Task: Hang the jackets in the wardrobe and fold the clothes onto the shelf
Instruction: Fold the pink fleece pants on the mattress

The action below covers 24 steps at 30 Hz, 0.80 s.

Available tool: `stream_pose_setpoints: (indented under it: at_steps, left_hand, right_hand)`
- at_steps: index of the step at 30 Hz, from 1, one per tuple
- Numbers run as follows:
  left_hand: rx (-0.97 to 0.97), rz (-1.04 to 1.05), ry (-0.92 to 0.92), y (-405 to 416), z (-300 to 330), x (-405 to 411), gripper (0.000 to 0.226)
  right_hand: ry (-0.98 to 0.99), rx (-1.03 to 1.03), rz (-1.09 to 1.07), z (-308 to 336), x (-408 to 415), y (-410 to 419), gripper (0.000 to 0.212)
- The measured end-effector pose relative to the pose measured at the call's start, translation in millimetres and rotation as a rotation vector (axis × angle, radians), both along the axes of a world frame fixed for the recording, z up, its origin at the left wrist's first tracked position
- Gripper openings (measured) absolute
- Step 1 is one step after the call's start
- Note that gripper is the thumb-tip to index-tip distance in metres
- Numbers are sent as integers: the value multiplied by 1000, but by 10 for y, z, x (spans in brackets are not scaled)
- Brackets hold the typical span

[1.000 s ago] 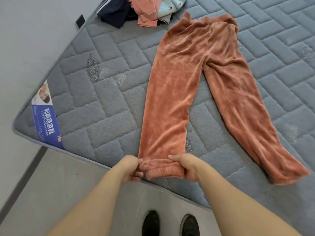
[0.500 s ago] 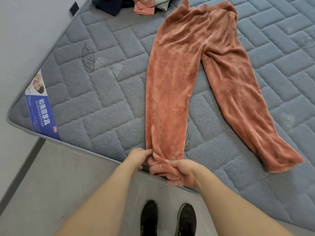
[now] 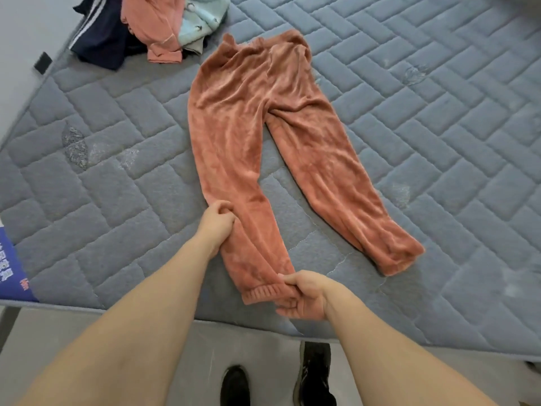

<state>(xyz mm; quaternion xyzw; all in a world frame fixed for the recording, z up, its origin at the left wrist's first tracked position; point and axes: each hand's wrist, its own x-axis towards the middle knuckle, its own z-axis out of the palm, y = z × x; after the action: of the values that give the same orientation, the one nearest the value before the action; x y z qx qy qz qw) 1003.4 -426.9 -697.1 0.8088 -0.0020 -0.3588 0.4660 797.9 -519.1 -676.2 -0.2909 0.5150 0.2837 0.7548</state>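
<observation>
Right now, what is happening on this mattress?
A person is laying out rust-orange fleece trousers flat on a grey quilted mattress. The right hand pinches the cuff of one leg, and the left hand grips the same leg higher up. The other leg lies spread aside. More clothes wait in a pile at the far corner.

Both bare forearms reached forward and down. The left hand (image 3: 217,221) pinched fabric with curled fingers, while the right hand (image 3: 304,294) gripped a cuff, thumb on top.
</observation>
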Motion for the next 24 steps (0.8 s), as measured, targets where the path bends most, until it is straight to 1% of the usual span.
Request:
stream_pose_setpoints:
  at_steps: [1,4,6,8,9,10,11,12,13,14,15,16,17,18,20,21,22,23,24]
  left_hand:
    - [10,-83,-86,-240,67,-23,28]
    - [-2,-285,-236,-978,297,-136,32]
    - [68,-467,-287,-1460,432,-272,27]
    - [166,-662,-332,-1910,487,-460,25]
    - [213,-739,-347,-2109,504,-577,24]
    - [260,-814,-361,-2281,502,-698,24]
    - [315,-896,-375,-2430,473,-817,23]
    - [378,-992,-396,-2557,438,-932,21]
    - [448,-1100,-423,-2665,397,-1033,18]
    - [522,-1213,-458,-2758,357,-1112,14]
    - [595,-1317,-497,-2827,325,-1165,12]
    - [658,-1406,-528,-2876,301,-1194,12]
    - [704,-1475,-542,-2918,271,-1193,15]
    - [737,-1531,-546,-2957,246,-1177,20]
    - [789,-1650,-572,-3014,221,-1105,27]
    - [815,-1722,-621,-3032,223,-1065,29]
    - [836,-1797,-713,-3043,235,-1029,31]
    - [855,-1866,-844,-3049,239,-995,31]
    - [864,-1917,-988,-3055,244,-972,33]
  right_hand:
    - [1,4,-60,26,-83,-141,13]
    - [-22,19,-219,66,-359,-587,18]
    - [-26,10,-258,51,-565,-889,23]
    - [24,-6,-251,-1,-780,-1182,22]
    - [70,-42,-239,-44,-885,-1328,24]
    - [130,-121,-223,-104,-988,-1471,26]
    - [208,-253,-223,-183,-1086,-1606,31]
    - [303,-418,-249,-267,-1185,-1737,44]
    - [405,-572,-264,-341,-1279,-1865,62]
    - [467,-658,-225,-404,-1361,-1987,81]
    - [464,-684,-149,-461,-1420,-2083,94]
    - [406,-674,-75,-516,-1453,-2153,99]
    - [327,-652,-23,-571,-1467,-2210,96]
    - [259,-653,2,-622,-1469,-2259,87]
    - [136,-766,4,-712,-1443,-2377,63]
    - [69,-824,-31,-739,-1418,-2437,49]
    - [-6,-849,-126,-744,-1392,-2492,35]
    - [-70,-830,-279,-735,-1375,-2540,23]
    - [-103,-796,-457,-700,-1365,-2588,16]
